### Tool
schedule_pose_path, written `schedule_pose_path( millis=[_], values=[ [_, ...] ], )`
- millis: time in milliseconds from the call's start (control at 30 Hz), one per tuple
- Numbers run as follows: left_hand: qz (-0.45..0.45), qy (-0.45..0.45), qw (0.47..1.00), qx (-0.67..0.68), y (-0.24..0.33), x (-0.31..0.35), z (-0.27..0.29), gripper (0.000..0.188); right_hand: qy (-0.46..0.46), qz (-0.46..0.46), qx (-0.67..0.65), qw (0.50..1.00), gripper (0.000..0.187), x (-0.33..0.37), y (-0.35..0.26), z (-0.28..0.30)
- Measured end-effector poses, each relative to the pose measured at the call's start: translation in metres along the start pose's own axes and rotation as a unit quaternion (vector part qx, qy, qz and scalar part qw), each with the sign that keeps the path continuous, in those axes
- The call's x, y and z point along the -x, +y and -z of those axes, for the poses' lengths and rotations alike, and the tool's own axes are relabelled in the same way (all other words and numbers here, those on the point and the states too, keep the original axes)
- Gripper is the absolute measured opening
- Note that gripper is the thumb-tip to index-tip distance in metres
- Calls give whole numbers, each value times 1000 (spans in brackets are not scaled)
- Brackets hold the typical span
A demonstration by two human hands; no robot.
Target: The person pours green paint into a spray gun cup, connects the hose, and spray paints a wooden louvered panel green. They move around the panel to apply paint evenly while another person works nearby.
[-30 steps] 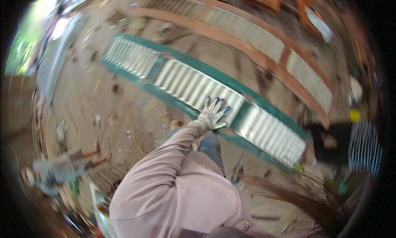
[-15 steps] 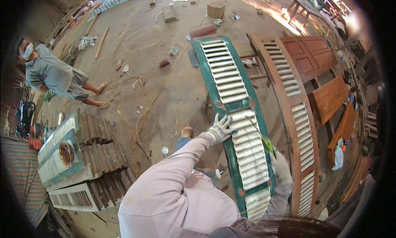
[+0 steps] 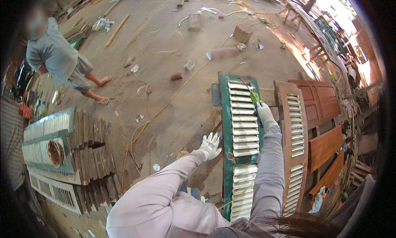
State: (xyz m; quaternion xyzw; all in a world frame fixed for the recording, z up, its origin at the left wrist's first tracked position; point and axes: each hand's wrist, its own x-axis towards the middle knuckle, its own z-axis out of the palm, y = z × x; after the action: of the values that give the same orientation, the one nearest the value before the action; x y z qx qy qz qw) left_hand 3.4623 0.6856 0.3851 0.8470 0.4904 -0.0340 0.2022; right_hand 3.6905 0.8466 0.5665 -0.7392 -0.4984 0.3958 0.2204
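Note:
A green-framed louvred shutter (image 3: 226, 126) with whitish slats stands before me, its far end raised into view. My right hand (image 3: 267, 115), in a pale glove, is closed around a green and dark blue hand tool (image 3: 255, 98) at the shutter's upper right side. From the tool a thin dark rod reaches over the top slats; its exact kind cannot be made out. My left hand (image 3: 210, 145), in a white work glove, has its fingers spread beside the shutter's left edge and holds nothing.
Right of it lie a brown louvred shutter (image 3: 298, 143), a reddish panelled door (image 3: 326, 98) and a wooden board (image 3: 328, 147). Stacked shutters (image 3: 49, 143) with a round brown dish (image 3: 56, 152) stand left. A yellow cord (image 3: 165, 100) crosses the floor; a person (image 3: 60, 58) stands far left.
My right hand has carried the tool from the shutter's middle toward its far end. My left hand has come off the frame. The view has shifted.

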Motion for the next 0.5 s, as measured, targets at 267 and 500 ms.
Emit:
schedule_pose_path(
  millis=[267,500],
  values=[
    [-34,-43,999,-1,58,7,14,67,-32,9,148,988,41,244,124,52],
    [-250,-65,965,-33,193,104,-70,63,-33,-206,41,977,38,510,194,102]
  ],
)
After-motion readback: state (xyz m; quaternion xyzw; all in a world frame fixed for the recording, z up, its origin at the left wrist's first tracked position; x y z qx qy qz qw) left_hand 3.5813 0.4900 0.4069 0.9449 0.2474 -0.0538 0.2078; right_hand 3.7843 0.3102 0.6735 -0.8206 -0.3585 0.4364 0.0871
